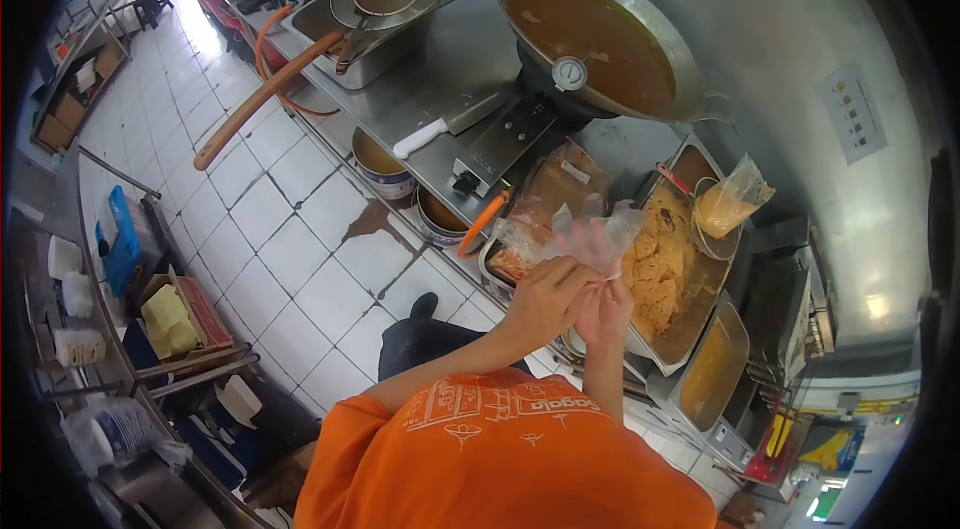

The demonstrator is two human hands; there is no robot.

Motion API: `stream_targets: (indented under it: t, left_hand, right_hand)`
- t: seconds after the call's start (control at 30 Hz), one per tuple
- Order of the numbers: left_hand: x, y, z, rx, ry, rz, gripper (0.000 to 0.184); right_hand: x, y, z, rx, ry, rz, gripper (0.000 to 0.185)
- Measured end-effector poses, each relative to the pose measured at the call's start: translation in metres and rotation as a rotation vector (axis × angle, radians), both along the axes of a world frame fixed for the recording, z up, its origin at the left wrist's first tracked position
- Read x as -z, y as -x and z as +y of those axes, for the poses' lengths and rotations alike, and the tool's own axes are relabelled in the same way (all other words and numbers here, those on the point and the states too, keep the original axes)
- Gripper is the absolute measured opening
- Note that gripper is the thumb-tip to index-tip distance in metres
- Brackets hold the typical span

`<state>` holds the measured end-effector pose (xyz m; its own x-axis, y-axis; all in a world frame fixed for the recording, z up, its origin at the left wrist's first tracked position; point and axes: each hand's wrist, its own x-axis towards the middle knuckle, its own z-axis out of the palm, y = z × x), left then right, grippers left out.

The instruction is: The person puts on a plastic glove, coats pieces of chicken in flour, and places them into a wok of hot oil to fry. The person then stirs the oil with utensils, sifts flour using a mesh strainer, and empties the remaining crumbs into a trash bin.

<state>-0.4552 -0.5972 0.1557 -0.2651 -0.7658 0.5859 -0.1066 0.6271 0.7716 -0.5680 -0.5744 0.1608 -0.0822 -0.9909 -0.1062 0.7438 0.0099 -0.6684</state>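
Note:
A thin clear plastic glove (pixel 625 225) stands up over the front of the food trays, wrinkled and loose. Pinkish finger shapes show through it, and my right hand (pixel 603 309) appears partly inside with its fingers stretched out, though the plastic blurs them. Against its wrist side, my left hand (pixel 550 297) has its bent fingers closed on the plastic. Behind the hands lies a tray with plastic-wrapped food (pixel 560 191). To the right is a long metal tray of orange-yellow crumbly coating (pixel 655 274).
A large wok of brown liquid (pixel 590 29) with a round dial stands at the back. A white-handled knife (pixel 445 125) lies on the steel counter (pixel 400 94). A long wooden handle (pixel 265 104) juts over the counter edge. Right of the coating are a bagged yellow substance (pixel 733 199) and a smaller tray (pixel 715 369).

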Motion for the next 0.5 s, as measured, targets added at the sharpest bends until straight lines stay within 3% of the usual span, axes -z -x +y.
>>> stream_targets:
  t: [0.13, 0.33, 0.5]
  left_hand:
    - [0.003, -0.015, -0.014, 0.049, -0.032, 0.064, 0.01]
    - [0.003, -0.017, -0.023, 0.144, -0.1, 0.054, 0.006]
    - [-0.01, -0.013, -0.025, 0.2, -0.095, 0.053, 0.007]
  right_hand:
    - [0.025, -0.022, -0.016, 0.126, -0.091, 0.069, 0.053]
    - [0.019, -0.027, -0.024, 0.148, -0.128, -0.11, 0.064]
    - [0.053, 0.001, -0.043, 0.056, 0.008, 0.163, 0.066]
